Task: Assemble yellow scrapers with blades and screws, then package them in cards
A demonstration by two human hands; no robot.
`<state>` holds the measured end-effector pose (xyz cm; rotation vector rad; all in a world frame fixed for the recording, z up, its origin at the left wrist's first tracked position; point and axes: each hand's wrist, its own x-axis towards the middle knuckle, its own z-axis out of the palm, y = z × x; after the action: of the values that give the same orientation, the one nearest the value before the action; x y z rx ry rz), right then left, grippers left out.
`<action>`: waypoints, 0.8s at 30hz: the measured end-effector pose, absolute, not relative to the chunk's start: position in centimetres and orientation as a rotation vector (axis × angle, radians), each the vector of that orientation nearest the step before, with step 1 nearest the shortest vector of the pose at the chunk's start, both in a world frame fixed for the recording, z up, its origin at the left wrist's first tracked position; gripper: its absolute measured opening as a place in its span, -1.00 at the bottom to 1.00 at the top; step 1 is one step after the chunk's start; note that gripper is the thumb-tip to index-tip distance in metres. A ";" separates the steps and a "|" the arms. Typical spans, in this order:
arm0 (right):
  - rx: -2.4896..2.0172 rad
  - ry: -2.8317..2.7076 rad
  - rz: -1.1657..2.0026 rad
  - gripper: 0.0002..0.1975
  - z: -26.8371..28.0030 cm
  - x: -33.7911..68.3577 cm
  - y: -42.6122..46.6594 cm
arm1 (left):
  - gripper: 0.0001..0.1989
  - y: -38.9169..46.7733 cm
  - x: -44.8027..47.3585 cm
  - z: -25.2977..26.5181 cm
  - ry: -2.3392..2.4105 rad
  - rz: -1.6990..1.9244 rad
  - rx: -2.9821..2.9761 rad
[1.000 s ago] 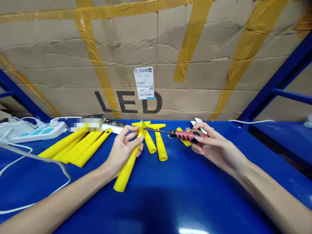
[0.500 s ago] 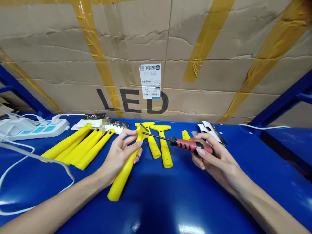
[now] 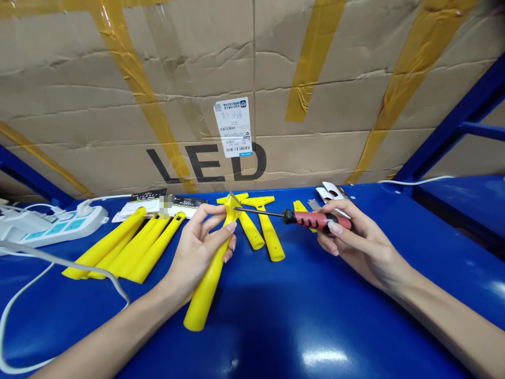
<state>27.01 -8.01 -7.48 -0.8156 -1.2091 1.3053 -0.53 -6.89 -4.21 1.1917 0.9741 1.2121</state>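
A yellow scraper (image 3: 205, 287) is gripped near its head by my left hand (image 3: 205, 237), its handle slanting down toward me. My right hand (image 3: 351, 237) is closed around the red and black grip of a screwdriver (image 3: 311, 220). The screwdriver's shaft points left, and its tip meets the scraper's head; the exact contact spot is too small to make out. Behind my left hand lie two more yellow scrapers, one a little nearer (image 3: 271, 237) and the other partly covered (image 3: 251, 231). Another yellow piece (image 3: 299, 207) shows partly behind the screwdriver.
Several yellow handles (image 3: 153, 250) lie at left by packaging cards (image 3: 134, 205). A white power strip (image 3: 74, 223) and cables (image 3: 114, 281) are farther left. White and black packaging (image 3: 331, 193) lies at the back right. A large cardboard box (image 3: 307, 147) stands behind the blue surface (image 3: 276, 326).
The view has shifted and tilted slightly. Both hands keep their holds, with the scraper turned a little more upright and the screwdriver closer to level, its tip still at the scraper's head.
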 end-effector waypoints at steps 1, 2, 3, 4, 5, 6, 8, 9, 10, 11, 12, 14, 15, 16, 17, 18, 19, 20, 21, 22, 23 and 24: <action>-0.817 -1.200 1.300 -0.75 -7.4 27.0 -8.0 | -0.68 -6.9 -0.5 -4.2 0.970 1.210 1.202; -0.819 -1.196 1.300 -0.75 -7.3 26.9 -8.0 | -0.68 -7.0 -0.6 -4.2 0.968 1.205 1.211; -0.823 -1.194 1.305 -0.76 -7.3 26.9 -8.1 | -0.68 -7.0 -0.6 -4.1 0.968 1.202 1.216; -0.827 -1.195 1.314 -0.76 -7.2 26.9 -8.1 | -0.68 -7.0 -0.7 -4.1 0.968 1.204 1.215; -0.832 -1.198 1.321 -0.75 -7.2 26.8 -8.1 | -0.67 -7.1 -0.7 -4.1 0.968 1.208 1.210; -0.834 -1.202 1.325 -0.75 -7.2 26.8 -8.1 | -0.66 -7.2 -0.7 -4.0 0.969 1.212 1.201; -0.838 -1.209 1.329 -0.73 -7.2 26.9 -8.1 | -0.65 -7.3 -0.7 -4.0 0.970 1.216 1.183; -0.836 -1.214 1.330 -0.72 -7.2 26.9 -8.1 | -0.65 -7.4 -0.6 -4.0 0.969 1.219 1.177; -0.831 -1.216 1.329 -0.71 -7.3 26.9 -8.2 | -0.65 -7.4 -0.5 -4.1 0.968 1.223 1.172; -0.827 -1.219 1.330 -0.70 -7.3 27.0 -8.2 | -0.64 -7.4 -0.4 -4.2 0.969 1.230 1.165; -0.825 -1.222 1.331 -0.70 -7.4 27.1 -8.2 | -0.64 -7.4 -0.3 -4.2 0.970 1.241 1.159; -0.824 -1.229 1.328 -0.68 -7.4 27.2 -8.2 | -0.62 -7.4 -0.1 -4.3 0.974 1.263 1.153; -0.827 -1.235 1.323 -0.68 -7.4 27.2 -8.1 | -0.62 -7.5 0.0 -4.4 0.977 1.270 1.154; -0.834 -1.243 1.314 -0.69 -7.4 27.3 -8.1 | -0.62 -7.5 0.1 -4.4 0.979 1.275 1.158; -0.842 -1.253 1.301 -0.69 -7.3 27.3 -8.1 | -0.61 -7.5 0.2 -4.4 0.981 1.279 1.162; -0.851 -1.261 1.283 -0.70 -7.3 27.2 -8.1 | -0.61 -7.5 0.2 -4.4 0.986 1.281 1.164; -0.863 -1.268 1.263 -0.70 -7.4 27.2 -8.0 | -0.61 -7.5 0.2 -4.5 0.992 1.283 1.164; -0.877 -1.276 1.240 -0.69 -7.4 27.1 -8.0 | -0.61 -7.6 0.2 -4.5 0.996 1.283 1.163; -0.888 -1.282 1.210 -0.69 -7.4 27.0 -7.9 | -0.61 -7.6 0.1 -4.5 0.999 1.284 1.163; -0.900 -1.289 1.176 -0.68 -7.5 26.9 -7.9 | -0.60 -7.6 0.0 -4.6 1.000 1.284 1.162; -0.916 -1.298 1.141 -0.67 -7.6 26.8 -7.9 | -0.60 -7.7 0.0 -4.6 0.998 1.282 1.163; -0.937 -1.308 1.112 -0.65 -7.6 26.6 -7.9 | -0.60 -7.7 -0.1 -4.7 0.995 1.277 1.166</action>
<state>26.64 -7.87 -7.59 -0.9375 -1.3082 1.1124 -0.10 -7.72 -4.67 1.1663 0.9946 1.2771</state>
